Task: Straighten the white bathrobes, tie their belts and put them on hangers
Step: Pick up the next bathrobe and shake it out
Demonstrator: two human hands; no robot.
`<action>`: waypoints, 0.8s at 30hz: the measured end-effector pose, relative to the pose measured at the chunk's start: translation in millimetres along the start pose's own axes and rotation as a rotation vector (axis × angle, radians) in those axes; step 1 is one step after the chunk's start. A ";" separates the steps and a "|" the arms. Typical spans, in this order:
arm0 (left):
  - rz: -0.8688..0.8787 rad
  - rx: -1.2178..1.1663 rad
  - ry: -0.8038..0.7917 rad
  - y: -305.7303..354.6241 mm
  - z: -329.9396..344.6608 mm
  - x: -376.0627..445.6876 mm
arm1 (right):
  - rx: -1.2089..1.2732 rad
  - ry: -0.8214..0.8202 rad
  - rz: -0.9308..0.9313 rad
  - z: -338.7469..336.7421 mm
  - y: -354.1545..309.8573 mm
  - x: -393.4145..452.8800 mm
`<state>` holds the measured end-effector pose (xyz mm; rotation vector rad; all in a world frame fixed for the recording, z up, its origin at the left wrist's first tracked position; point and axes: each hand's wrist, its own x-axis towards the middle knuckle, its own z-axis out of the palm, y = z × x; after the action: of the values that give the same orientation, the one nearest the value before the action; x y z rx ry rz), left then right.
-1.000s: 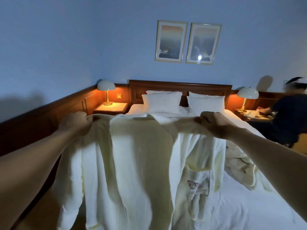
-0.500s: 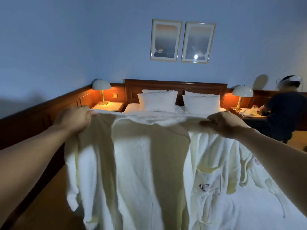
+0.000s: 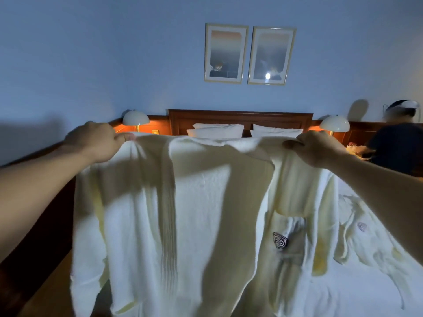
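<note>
Your left hand (image 3: 95,141) pinches the left shoulder of the white bathrobe (image 3: 199,213), fingers curled over the top edge. Your right hand (image 3: 317,148) grips the right shoulder in the same manner. Both arms are extended, and the robe hangs spread between the two hands, in front of the near end of the bed (image 3: 357,294).

The robe's collar sags slightly at the middle of the top edge. A ribbed band runs down the left half of the garment. On the right half sits a chest pocket (image 3: 289,239) bearing a dark embroidered emblem (image 3: 279,240) — a swirl of curved lines. No lettering can be read on it.

A second bathrobe (image 3: 370,243) lies crumpled on the bed to the right of the held one, with a fainter emblem (image 3: 362,226) of similar shape on it, too blurred to read.

At the far end of the bed, two white pillows (image 3: 217,131) lean against a dark wooden headboard (image 3: 240,116). A lit dome lamp (image 3: 135,118) stands at far left and another lamp (image 3: 334,124) at far right. Two framed pictures (image 3: 249,53) hang side by side on the blue wall above the headboard — neither shows legible text.

At far right, another person (image 3: 398,147) in dark clothing is bent over a surface near the right lamp.
</note>
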<state>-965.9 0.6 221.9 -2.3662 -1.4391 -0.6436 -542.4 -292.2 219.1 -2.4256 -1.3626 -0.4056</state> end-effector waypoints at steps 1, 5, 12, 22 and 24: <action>-0.015 -0.002 0.003 0.0 -3.3 19.9 | -0.001 0.026 0.007 -6.2 -1.2 18.7; -0.036 -0.006 0.013 15.1 -15.2 90.9 | -0.052 0.083 0.058 -19.0 -6.0 98.7; -0.027 -0.005 -0.087 44.2 94.3 233.6 | -0.165 0.093 0.100 72.3 1.0 257.9; -0.060 -0.155 -0.171 84.1 474.8 390.7 | -0.022 -0.050 0.325 421.1 8.6 461.7; -0.153 -0.249 -0.294 99.3 542.5 354.1 | -0.020 -0.214 0.362 505.3 1.5 442.7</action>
<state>-617.2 477.9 -61.1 -2.6499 -1.7691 -0.5567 -275.7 256.6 -62.0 -2.7209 -0.9618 -0.0698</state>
